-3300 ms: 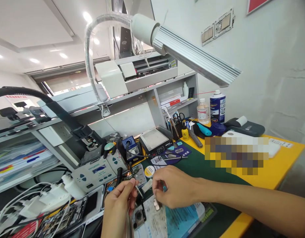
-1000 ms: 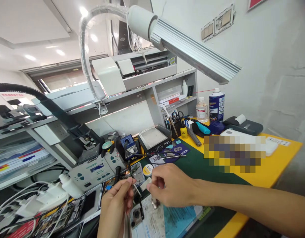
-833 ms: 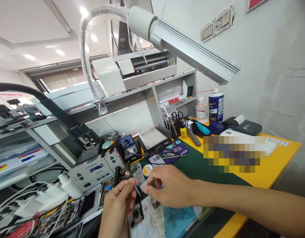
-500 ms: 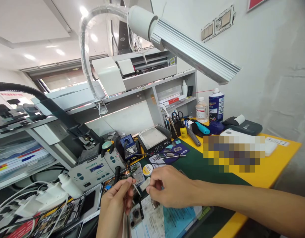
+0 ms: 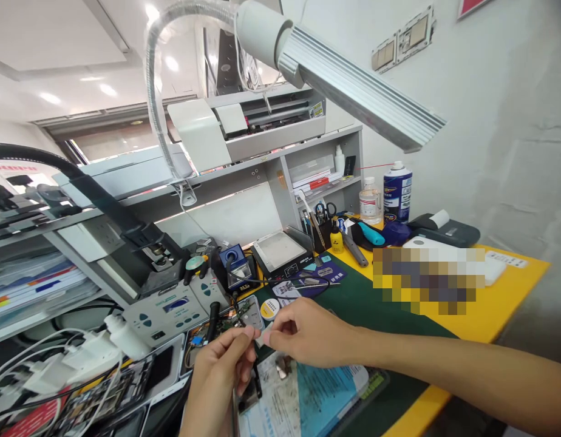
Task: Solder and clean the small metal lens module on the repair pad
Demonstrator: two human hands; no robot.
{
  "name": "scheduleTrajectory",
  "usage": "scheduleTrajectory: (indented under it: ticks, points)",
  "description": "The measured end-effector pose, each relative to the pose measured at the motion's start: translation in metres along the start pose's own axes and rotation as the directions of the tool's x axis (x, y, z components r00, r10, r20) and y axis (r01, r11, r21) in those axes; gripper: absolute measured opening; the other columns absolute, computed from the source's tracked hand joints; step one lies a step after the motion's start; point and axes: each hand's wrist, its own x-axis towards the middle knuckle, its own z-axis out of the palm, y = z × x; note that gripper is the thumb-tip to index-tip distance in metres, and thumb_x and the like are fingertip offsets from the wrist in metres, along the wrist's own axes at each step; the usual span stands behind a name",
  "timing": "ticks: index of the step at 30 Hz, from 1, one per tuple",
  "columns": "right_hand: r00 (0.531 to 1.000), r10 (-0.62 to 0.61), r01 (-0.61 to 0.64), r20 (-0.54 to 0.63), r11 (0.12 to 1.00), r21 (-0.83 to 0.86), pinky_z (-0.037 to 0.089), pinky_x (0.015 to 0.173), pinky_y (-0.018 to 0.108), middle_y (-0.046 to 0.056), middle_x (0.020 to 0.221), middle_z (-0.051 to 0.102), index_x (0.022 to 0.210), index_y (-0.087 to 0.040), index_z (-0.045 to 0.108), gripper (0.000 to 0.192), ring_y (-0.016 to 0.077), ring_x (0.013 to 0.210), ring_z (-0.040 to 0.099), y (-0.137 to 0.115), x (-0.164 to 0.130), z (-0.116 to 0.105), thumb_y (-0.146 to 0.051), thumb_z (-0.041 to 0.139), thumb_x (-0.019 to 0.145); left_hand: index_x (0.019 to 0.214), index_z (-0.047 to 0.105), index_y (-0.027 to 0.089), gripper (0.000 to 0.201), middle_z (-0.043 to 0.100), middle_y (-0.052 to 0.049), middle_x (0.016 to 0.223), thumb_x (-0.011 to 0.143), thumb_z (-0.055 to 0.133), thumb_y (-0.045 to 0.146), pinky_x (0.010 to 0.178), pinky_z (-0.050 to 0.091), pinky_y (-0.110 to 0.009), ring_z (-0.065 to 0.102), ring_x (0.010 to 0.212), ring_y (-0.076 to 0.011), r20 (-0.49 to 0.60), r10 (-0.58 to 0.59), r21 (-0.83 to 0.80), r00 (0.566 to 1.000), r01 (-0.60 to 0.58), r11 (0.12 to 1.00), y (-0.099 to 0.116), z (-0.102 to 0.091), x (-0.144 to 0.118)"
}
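pinching together at the frame's six o'clock, the left hand [image 5: 221, 370] and right hand [image 5: 308, 334] meet fingertip to fingertip over a stained blue sheet [image 5: 308, 394]; what they clamp is too small to tell. a round solder tin [image 5: 269, 309] sits just at twelve o'clock of them, on the green mat [image 5: 376, 309].

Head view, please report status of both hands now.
Left hand pinching a thin tool, too small to identify. Right hand fingertips meeting it, grip closed. Work above blue mat; soldering station behind.

Pinched part too small, mosaic patch [image 5: 428, 278] obscured
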Motion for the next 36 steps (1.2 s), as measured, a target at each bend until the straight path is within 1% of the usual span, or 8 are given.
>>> scheduleTrajectory:
  ticks: [2, 5, 9, 12, 18, 24, 30, 36]
  points:
    - [1.0, 0.017, -0.017, 0.027, 0.999, 0.032, 0.022, 0.044, 0.023, -0.007, 0.051, 0.035, 0.056, -0.017, 0.055, 0.031, 0.0086, 0.051, 0.031, -0.001, 0.0, -0.002, -0.032, 0.057, 0.083, 0.073, 0.072, 0.013, 0.034, 0.053, 0.003, 0.054, 0.055, 0.084, 0.039, 0.036, 0.023, -0.016, 0.038, 0.04, -0.005, 0.007, -0.003, 0.005, 1.0, 0.003, 1.0, 0.0, 0.0, 0.0]
    - [0.998, 0.041, -0.044, 0.054, 0.997, 0.067, 0.024, 0.045, 0.022, -0.006, 0.052, 0.035, 0.055, -0.017, 0.052, 0.029, 0.0086, 0.052, 0.032, -0.003, 0.0, -0.003, -0.03, 0.06, 0.08, 0.073, 0.071, 0.012, 0.035, 0.053, 0.002, 0.054, 0.055, 0.084, 0.04, 0.036, 0.023, -0.016, 0.038, 0.041, -0.0053, 0.01, -0.005, 0.013, 1.0, 0.005, 1.0, -0.001, -0.001, 0.001]
    - [0.994, 0.075, -0.083, 0.077, 0.992, 0.094, 0.03, 0.047, 0.021, -0.005, 0.053, 0.042, 0.06, -0.016, 0.061, 0.023, 0.0096, 0.054, 0.037, -0.004, 0.001, -0.003, -0.03, 0.062, 0.077, 0.073, 0.071, 0.012, 0.037, 0.052, 0.003, 0.055, 0.056, 0.084, 0.043, 0.035, 0.025, -0.016, 0.038, 0.041, -0.0051, 0.003, 0.0, 0.017, 1.0, 0.0, 1.0, -0.002, -0.002, 0.003]
    - [0.992, 0.083, -0.092, 0.092, 0.99, 0.105, 0.033, 0.049, 0.021, -0.004, 0.053, 0.047, 0.062, -0.014, 0.066, 0.022, 0.01, 0.054, 0.039, -0.003, 0.001, -0.003, -0.031, 0.062, 0.077, 0.073, 0.071, 0.012, 0.038, 0.052, 0.003, 0.054, 0.057, 0.084, 0.044, 0.035, 0.025, -0.016, 0.038, 0.041, -0.0048, 0.0, 0.002, 0.018, 1.0, -0.002, 1.0, -0.001, -0.002, 0.002]
    - [0.991, 0.088, -0.099, 0.105, 0.989, 0.108, 0.032, 0.048, 0.021, -0.004, 0.053, 0.048, 0.062, -0.014, 0.066, 0.022, 0.0099, 0.054, 0.04, -0.001, 0.002, -0.004, -0.029, 0.063, 0.077, 0.074, 0.072, 0.012, 0.04, 0.053, 0.003, 0.055, 0.058, 0.084, 0.046, 0.036, 0.026, -0.016, 0.039, 0.042, -0.005, 0.0, 0.005, 0.018, 1.0, -0.005, 1.0, -0.001, -0.003, 0.002]
    - [0.991, 0.093, -0.103, 0.098, 0.989, 0.106, 0.033, 0.049, 0.021, -0.004, 0.054, 0.049, 0.062, -0.014, 0.065, 0.022, 0.0099, 0.054, 0.041, -0.001, 0.001, -0.005, -0.03, 0.063, 0.077, 0.075, 0.073, 0.011, 0.037, 0.051, 0.004, 0.056, 0.057, 0.085, 0.041, 0.037, 0.026, -0.015, 0.038, 0.042, -0.0039, -0.025, 0.011, 0.005, 1.0, -0.011, 1.0, -0.002, -0.005, 0.004]
    - [0.986, 0.107, -0.122, 0.125, 0.986, 0.116, 0.033, 0.048, 0.021, -0.002, 0.054, 0.053, 0.062, -0.014, 0.066, 0.019, 0.0108, 0.055, 0.045, -0.004, 0.002, -0.007, -0.027, 0.063, 0.075, 0.078, 0.074, 0.011, 0.037, 0.05, 0.005, 0.055, 0.056, 0.085, 0.039, 0.036, 0.025, -0.014, 0.037, 0.041, -0.0033, -0.062, 0.001, -0.019, 0.998, -0.002, 1.0, -0.002, -0.005, 0.006]
    - [0.984, 0.109, -0.125, 0.138, 0.986, 0.114, 0.035, 0.049, 0.021, -0.001, 0.056, 0.058, 0.063, -0.014, 0.069, 0.017, 0.0119, 0.056, 0.049, -0.006, 0.001, -0.008, -0.025, 0.063, 0.075, 0.08, 0.073, 0.011, 0.039, 0.05, 0.006, 0.055, 0.055, 0.086, 0.038, 0.035, 0.024, -0.015, 0.037, 0.04, -0.0032, -0.073, -0.01, -0.047, 0.997, 0.007, 0.999, -0.004, -0.01, 0.011]
